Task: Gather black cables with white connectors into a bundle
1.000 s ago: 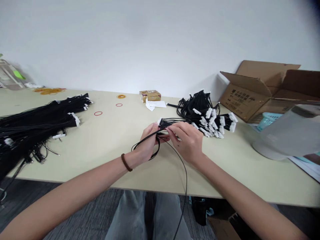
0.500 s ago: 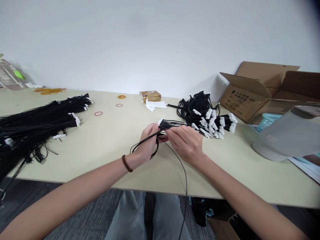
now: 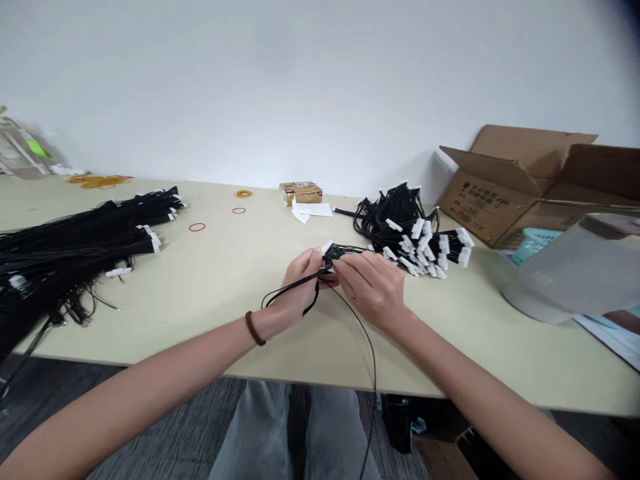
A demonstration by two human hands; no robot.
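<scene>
We hold a bunch of black wires (image 3: 334,252) in both hands, just above the middle of the desk (image 3: 230,267). Our left hand (image 3: 299,287) grips the bunch, with the thumb close to its white plug (image 3: 327,247). Our right hand (image 3: 371,283) pinches the wires just beside it; its fingertips are partly hidden, so we can't tell how many it has.

The wires look thin, light and bendy, and we think they may slide and tangle. The plug looks hard and is likely the best place to hold, or the wires right next to it. Pulling on one thin wire might hurt it.

One loose wire (image 3: 373,353) hangs past the desk's front edge, where it could catch. Behind our right hand, the right pile (image 3: 395,207) sits near, with its plugs close to our knuckles. A box (image 3: 485,200) and a grey tub (image 3: 550,280) stand past it. The most room is on our left, before the left pile (image 3: 90,233).
</scene>
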